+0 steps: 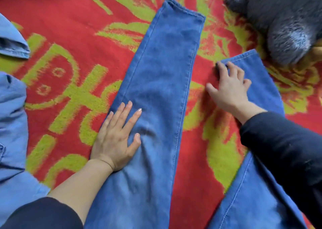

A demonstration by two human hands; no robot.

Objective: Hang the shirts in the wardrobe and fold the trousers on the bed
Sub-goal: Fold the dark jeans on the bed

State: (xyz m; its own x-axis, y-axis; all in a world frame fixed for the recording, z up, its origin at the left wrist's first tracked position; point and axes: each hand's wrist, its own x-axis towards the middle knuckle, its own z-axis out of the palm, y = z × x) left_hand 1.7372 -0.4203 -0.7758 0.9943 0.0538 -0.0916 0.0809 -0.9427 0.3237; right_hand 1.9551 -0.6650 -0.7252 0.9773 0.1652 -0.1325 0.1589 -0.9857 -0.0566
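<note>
Two jeans (156, 71) legs splay: left hand (115, 136), spread flat, pins one; right hand (230, 87), fingers curled on the two-o'clock hem (244, 56), should align seams.

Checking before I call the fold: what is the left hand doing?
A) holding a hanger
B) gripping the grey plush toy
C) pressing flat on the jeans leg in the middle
C: the left hand lies with straight fingers on the middle jeans leg.

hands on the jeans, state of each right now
Left hand: open, pressed flat on one trouser leg.
Right hand: bent over the other leg's hem; a grip cannot be told.
</note>
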